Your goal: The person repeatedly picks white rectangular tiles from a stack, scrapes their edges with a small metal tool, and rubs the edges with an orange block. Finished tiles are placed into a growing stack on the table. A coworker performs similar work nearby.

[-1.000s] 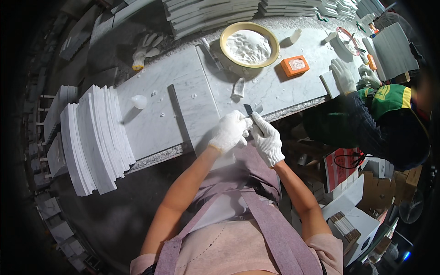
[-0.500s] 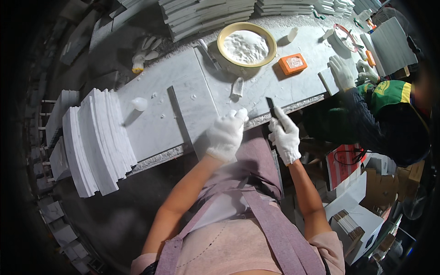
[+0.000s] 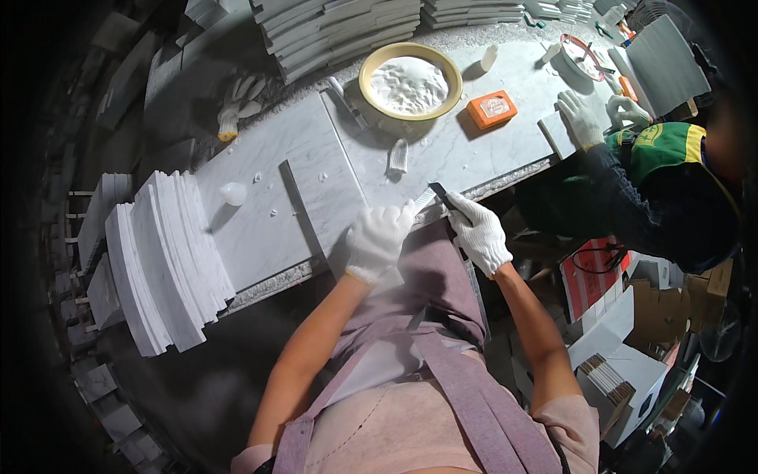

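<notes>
My left hand [image 3: 377, 241], in a white knit glove, is closed over the near part of a grey-white marble tile [image 3: 316, 201] near the table's front edge. A white ribbed strip [image 3: 425, 201] sticks out past its fingertips; its kind is hard to tell. My right hand [image 3: 479, 231], gloved as well, is wrapped round a dark, flat, blade-like tool [image 3: 439, 191]. The tool's tip points at the strip, very near or touching it. Beyond my hands a loose white knit glove finger [image 3: 398, 158] lies on the marble table [image 3: 466, 154].
A yellow-rimmed bowl of white powder [image 3: 454, 83], an orange box [image 3: 492, 109] and a white bottle [image 3: 489, 58] stand farther back. Stacked white slabs [image 3: 170, 261] and a small white bulb [image 3: 234, 193] are left. At right a co-worker's gloved hand [image 3: 583, 122] touches a tile.
My right hand has moved left, bringing the tool up to my left hand's fingertips. The white strip now shows between them. The whole view has shifted slightly.
</notes>
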The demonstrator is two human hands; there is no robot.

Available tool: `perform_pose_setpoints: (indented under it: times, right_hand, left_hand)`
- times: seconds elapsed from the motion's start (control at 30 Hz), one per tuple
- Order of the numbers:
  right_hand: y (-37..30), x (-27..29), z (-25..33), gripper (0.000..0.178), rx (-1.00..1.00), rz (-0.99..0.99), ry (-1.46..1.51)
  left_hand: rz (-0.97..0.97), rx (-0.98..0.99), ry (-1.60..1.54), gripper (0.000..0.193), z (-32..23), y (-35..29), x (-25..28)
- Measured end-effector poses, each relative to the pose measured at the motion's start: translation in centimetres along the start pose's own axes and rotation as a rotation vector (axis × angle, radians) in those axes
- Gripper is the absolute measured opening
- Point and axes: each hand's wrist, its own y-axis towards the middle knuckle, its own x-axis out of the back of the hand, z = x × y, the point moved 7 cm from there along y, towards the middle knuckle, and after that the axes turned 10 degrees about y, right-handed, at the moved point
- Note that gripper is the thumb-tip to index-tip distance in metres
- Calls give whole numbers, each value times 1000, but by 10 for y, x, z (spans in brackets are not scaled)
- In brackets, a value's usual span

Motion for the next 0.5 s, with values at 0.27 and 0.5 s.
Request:
perform_pose_setpoints:
  times: [0.27, 0.5]
  right_hand:
    - [-6, -5, -17, 42, -317, 128, 204]
    - [-12, -15, -11, 46, -228, 245, -13]
  left_hand:
    - [-79, -19, -17, 27, 1, 3, 0]
    - [30, 1, -44, 33, 1, 7, 4]
